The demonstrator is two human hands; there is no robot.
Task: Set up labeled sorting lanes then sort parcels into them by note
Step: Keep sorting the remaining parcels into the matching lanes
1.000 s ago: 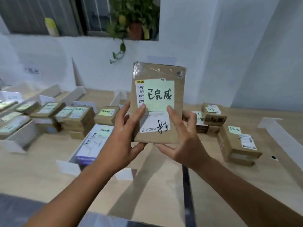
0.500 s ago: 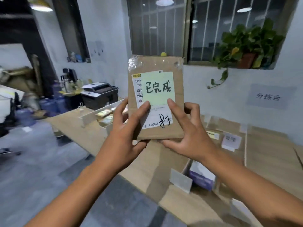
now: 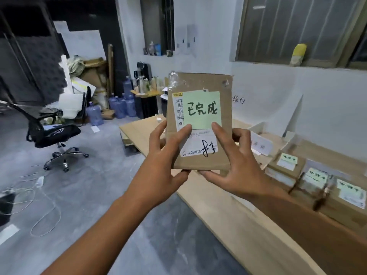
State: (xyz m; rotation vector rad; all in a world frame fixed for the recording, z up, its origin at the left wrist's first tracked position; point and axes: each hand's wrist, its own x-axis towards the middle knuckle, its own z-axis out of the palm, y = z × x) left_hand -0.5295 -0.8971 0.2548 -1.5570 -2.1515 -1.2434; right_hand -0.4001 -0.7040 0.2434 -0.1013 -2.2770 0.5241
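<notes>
Grey floor (image 3: 79, 195) spreads left, black office chair (image 3: 53, 133) parked on it. Long wooden desk (image 3: 228, 215) runs down the right, noted parcels (image 3: 286, 167) lined along it. Up front, the brown parcel (image 3: 199, 155) is held upright in mid-air, left hand (image 3: 162, 169) and right hand (image 3: 238, 167) gripping its lower sides, thumbs just under the green note (image 3: 202, 110).

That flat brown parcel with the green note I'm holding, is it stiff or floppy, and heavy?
Probably stiff: the parcel stands flat and upright, gripped only at its lower half by left hand and right hand, without sagging. Likely light, since thumbs and fingertips seem enough. Glossy tape on top may be slippery.
</notes>
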